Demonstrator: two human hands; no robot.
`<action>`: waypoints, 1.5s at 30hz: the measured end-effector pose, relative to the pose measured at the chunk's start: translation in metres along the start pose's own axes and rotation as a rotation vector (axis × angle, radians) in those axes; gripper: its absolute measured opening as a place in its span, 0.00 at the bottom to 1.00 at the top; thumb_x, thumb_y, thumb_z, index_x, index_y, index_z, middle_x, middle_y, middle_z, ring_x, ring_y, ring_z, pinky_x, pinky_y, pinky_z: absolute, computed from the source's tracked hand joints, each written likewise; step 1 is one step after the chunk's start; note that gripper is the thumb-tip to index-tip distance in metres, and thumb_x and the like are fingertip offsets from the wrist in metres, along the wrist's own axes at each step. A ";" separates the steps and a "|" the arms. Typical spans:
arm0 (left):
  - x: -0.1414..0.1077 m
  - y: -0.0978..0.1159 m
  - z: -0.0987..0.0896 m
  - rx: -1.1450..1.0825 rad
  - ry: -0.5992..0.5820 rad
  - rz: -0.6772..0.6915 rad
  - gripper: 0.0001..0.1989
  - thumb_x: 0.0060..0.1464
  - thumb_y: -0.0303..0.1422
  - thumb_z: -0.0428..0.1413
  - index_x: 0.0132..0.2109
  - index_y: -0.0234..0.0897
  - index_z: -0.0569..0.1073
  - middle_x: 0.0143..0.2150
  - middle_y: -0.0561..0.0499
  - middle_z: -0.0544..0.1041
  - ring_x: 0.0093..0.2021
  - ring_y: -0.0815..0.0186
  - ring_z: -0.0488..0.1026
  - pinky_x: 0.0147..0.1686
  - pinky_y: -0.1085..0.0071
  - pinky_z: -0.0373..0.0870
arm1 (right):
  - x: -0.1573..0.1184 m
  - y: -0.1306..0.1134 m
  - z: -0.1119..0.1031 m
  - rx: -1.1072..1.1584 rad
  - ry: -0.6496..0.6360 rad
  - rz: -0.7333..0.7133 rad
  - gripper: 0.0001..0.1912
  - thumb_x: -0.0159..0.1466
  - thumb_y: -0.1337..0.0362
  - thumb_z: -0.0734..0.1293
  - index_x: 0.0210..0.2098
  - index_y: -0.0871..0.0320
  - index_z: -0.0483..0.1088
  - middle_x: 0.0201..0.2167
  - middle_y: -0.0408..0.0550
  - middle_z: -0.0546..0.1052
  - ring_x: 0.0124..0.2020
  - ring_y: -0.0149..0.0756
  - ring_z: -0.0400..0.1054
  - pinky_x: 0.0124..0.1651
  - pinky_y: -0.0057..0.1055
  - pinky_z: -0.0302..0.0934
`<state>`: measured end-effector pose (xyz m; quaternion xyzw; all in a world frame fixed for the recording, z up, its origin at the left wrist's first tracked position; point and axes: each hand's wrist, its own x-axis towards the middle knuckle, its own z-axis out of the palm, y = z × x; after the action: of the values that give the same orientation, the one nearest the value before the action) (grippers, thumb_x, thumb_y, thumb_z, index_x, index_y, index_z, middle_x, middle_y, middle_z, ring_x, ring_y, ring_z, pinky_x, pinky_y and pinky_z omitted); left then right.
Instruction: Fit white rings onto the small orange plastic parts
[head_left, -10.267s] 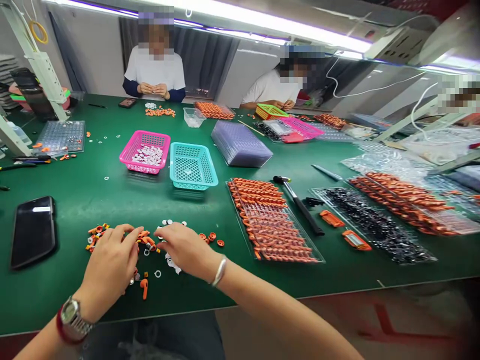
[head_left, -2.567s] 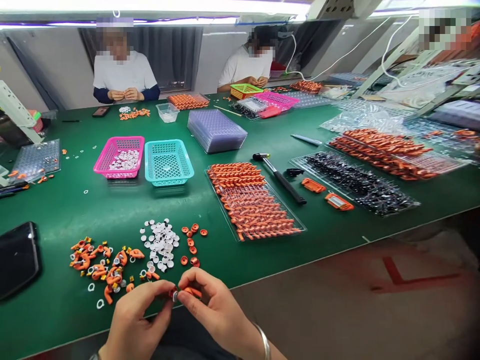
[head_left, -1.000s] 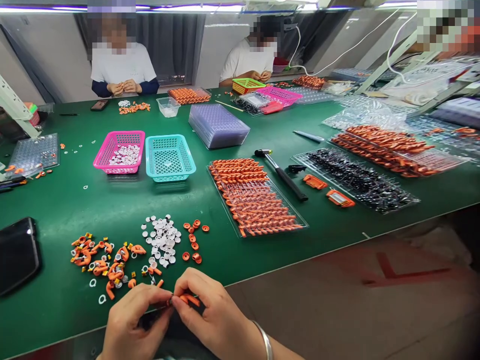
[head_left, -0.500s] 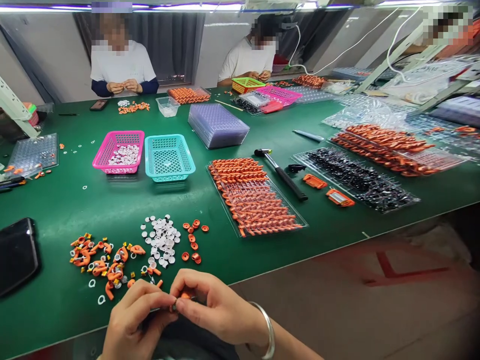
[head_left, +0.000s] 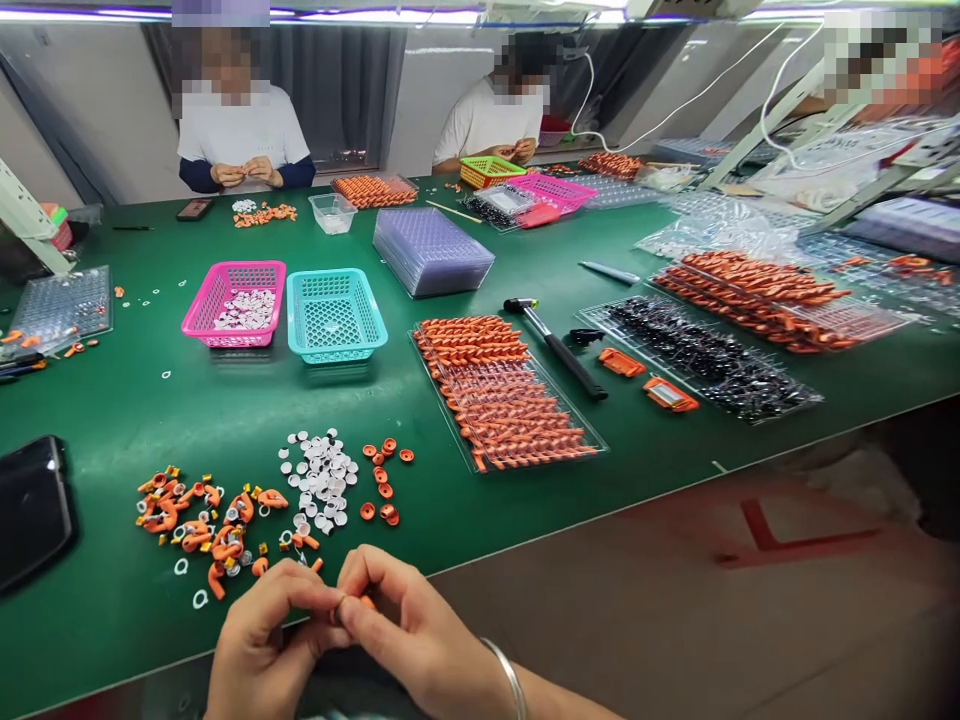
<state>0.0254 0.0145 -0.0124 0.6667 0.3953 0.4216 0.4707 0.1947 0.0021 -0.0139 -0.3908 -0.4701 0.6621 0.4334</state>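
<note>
At the front edge of the table, my left hand (head_left: 266, 640) and my right hand (head_left: 416, 635) meet fingertip to fingertip, both closed in a pinch. Between them is a small orange earbud part (head_left: 367, 602), mostly covered by my fingers. A silver bangle (head_left: 504, 672) circles my right wrist. Beyond my left hand lies a loose heap of orange earbud shells (head_left: 227, 541) with yellow tabs and white rings. Behind my fingertips, white round discs (head_left: 327, 480) are scattered in a pile, and several orange cup-shaped caps (head_left: 385, 490) lie to their right.
Pink basket (head_left: 196, 325) with white pieces and turquoise basket (head_left: 337, 352) stand mid-table. To the right are a tray of orange shells (head_left: 510, 400), a hammer (head_left: 562, 350) and a tray of black parts (head_left: 705, 355). A phone (head_left: 34, 515) lies left. Two people sit opposite.
My fingers have closed further over the orange earbud part, so less of it shows. My right hand has shifted slightly left and down, and the whole view has moved a little.
</note>
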 end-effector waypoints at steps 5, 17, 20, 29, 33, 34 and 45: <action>0.004 -0.003 -0.003 -0.084 0.107 -0.096 0.06 0.49 0.38 0.67 0.34 0.43 0.81 0.28 0.53 0.71 0.28 0.69 0.70 0.27 0.79 0.70 | 0.009 0.000 -0.012 0.231 -0.105 0.080 0.22 0.59 0.46 0.70 0.34 0.61 0.71 0.30 0.43 0.71 0.32 0.29 0.64 0.41 0.28 0.59; 0.001 -0.005 -0.003 -0.043 0.104 -0.062 0.08 0.49 0.40 0.67 0.34 0.43 0.81 0.28 0.53 0.71 0.29 0.69 0.70 0.28 0.79 0.70 | 0.009 0.006 -0.006 0.524 -0.048 0.058 0.13 0.55 0.64 0.77 0.33 0.62 0.71 0.31 0.41 0.77 0.32 0.23 0.71 0.39 0.21 0.62; 0.001 -0.003 -0.003 0.018 0.092 0.034 0.07 0.52 0.40 0.66 0.36 0.44 0.80 0.29 0.54 0.71 0.30 0.69 0.71 0.29 0.79 0.72 | 0.010 0.011 -0.004 0.599 -0.047 0.056 0.12 0.54 0.67 0.78 0.32 0.62 0.72 0.30 0.42 0.79 0.31 0.23 0.73 0.38 0.21 0.64; -0.002 0.001 -0.004 0.311 0.061 0.236 0.05 0.58 0.36 0.62 0.41 0.42 0.78 0.32 0.53 0.71 0.30 0.70 0.71 0.28 0.80 0.72 | 0.006 0.029 0.001 0.713 -0.019 0.027 0.09 0.55 0.67 0.78 0.32 0.62 0.75 0.32 0.44 0.82 0.32 0.22 0.74 0.38 0.18 0.65; 0.000 0.002 -0.005 0.417 0.047 0.304 0.05 0.59 0.35 0.60 0.41 0.40 0.77 0.32 0.53 0.70 0.30 0.69 0.71 0.27 0.79 0.71 | 0.005 0.032 0.001 0.737 -0.032 0.010 0.13 0.53 0.67 0.79 0.34 0.61 0.75 0.30 0.43 0.82 0.29 0.22 0.73 0.34 0.18 0.64; 0.000 0.002 -0.005 0.445 0.043 0.321 0.05 0.60 0.35 0.60 0.42 0.39 0.77 0.32 0.52 0.70 0.30 0.69 0.71 0.27 0.78 0.71 | 0.005 0.032 0.001 0.739 -0.029 0.013 0.13 0.52 0.67 0.79 0.33 0.61 0.75 0.30 0.43 0.82 0.28 0.22 0.73 0.33 0.17 0.64; -0.005 0.002 -0.014 0.529 0.004 0.437 0.09 0.57 0.22 0.60 0.44 0.38 0.75 0.35 0.51 0.68 0.34 0.66 0.69 0.34 0.71 0.71 | 0.000 0.041 0.000 0.585 0.031 0.005 0.09 0.54 0.64 0.78 0.35 0.57 0.81 0.28 0.42 0.82 0.25 0.21 0.71 0.31 0.16 0.66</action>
<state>0.0116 0.0137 -0.0081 0.8339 0.3395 0.3965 0.1792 0.1865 -0.0056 -0.0537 -0.2605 -0.2514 0.7647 0.5331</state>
